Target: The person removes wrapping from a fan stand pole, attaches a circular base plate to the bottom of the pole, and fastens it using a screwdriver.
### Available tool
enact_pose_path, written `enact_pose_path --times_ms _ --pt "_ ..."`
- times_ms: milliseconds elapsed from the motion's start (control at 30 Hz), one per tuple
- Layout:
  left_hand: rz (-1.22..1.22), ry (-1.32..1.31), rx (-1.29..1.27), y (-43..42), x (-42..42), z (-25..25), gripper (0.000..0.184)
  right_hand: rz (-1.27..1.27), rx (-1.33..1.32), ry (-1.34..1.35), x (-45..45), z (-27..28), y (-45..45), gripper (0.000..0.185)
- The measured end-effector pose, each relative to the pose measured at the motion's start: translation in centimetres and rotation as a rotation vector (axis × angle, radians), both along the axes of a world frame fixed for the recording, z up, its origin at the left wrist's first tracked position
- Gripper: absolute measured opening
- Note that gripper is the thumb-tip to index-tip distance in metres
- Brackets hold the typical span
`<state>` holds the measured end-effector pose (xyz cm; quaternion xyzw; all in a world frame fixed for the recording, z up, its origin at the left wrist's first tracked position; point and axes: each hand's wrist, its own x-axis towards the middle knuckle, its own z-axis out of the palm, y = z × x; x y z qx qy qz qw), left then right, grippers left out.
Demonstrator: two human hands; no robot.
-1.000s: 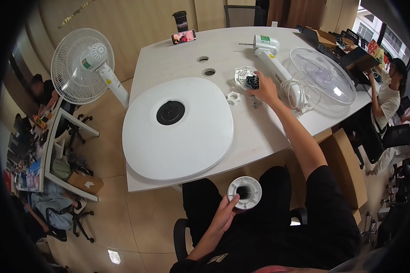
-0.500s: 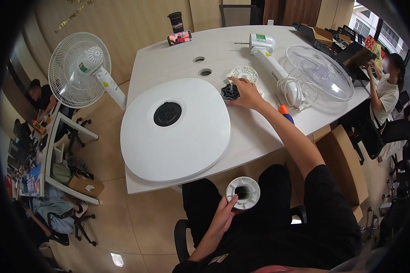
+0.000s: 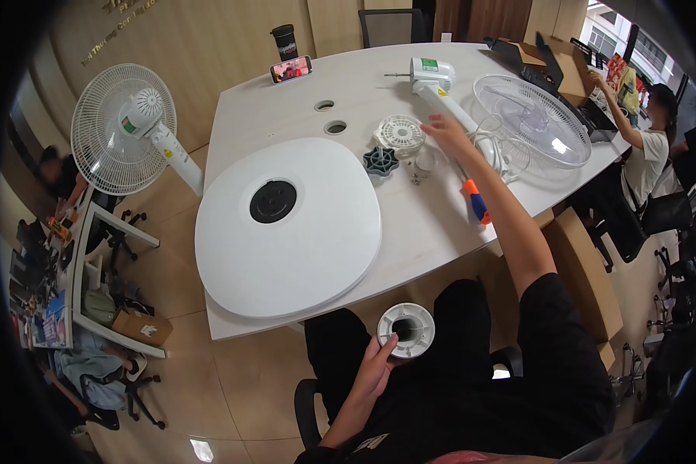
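Note:
My left hand [image 3: 375, 370] is closed around a white hollow cylindrical part [image 3: 421, 347] above my lap, thumb on its rim. My right hand [image 3: 447, 134] hovers over the table with fingers stretched out, nothing seen in them. Below and left of it lie a dark star-shaped knob [image 3: 380, 162], a round white slotted cover [image 3: 400, 133], a small white cap [image 3: 424, 162] and some tiny metal pieces [image 3: 416, 179]. A screwdriver [image 3: 476, 203] with an orange and blue handle lies under my right forearm. The white fan base [image 3: 286, 263], with a black round centre, covers the table's left front.
Right of my hand lie a fan motor on its column [image 3: 433, 75], a coiled white cable [image 3: 514, 158] and a fan grille [image 3: 530, 120] with clear blades. A phone [image 3: 291, 69] leans against a black cup [image 3: 284, 42]. An assembled fan [image 3: 127, 127] stands left; a person sits right.
My right hand has let go of the dark knob and moved up and right, fingers now spread. The left hand still holds the white cylinder. The view has shifted slightly.

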<state>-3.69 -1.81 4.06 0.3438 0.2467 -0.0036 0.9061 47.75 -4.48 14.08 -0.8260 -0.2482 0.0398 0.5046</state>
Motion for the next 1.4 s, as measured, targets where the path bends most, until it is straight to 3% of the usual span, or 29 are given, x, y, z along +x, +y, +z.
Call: enact_pose_path --times_ms 67,200,300,600,700,900,1200,1400 --pt "0.003 0.003 -0.003 -0.1 0.2 0.4 0.038 -0.058 -0.157 0.167 -1.6 1.1 0.2 0.073" --pt "0.005 -0.004 -0.012 -0.1 0.2 0.3 0.038 -0.116 -0.084 0.232 -1.1 0.2 1.4 0.079" --pt "0.01 0.001 -0.014 -0.2 0.2 0.3 0.038 -0.133 -0.076 0.248 -0.4 -0.3 2.0 0.074" --pt "-0.004 0.011 -0.007 0.2 0.4 0.4 0.04 0.02 0.297 0.589 0.3 1.3 1.5 0.046" --pt "-0.001 0.01 -0.003 0.3 0.5 0.5 0.038 -0.084 0.488 0.568 -0.3 2.0 2.2 0.039" --pt "-0.013 0.01 0.0 0.4 0.3 -0.2 0.042 -0.189 0.601 0.661 1.4 -0.5 3.8 0.03" --pt "-0.008 0.012 -0.004 0.9 0.2 -0.5 0.045 -0.254 0.726 0.578 2.8 -2.4 5.3 0.032" --pt "-0.009 0.03 -0.009 0.9 0.3 -0.8 0.043 -0.487 0.391 0.214 1.9 -4.7 6.7 0.045"
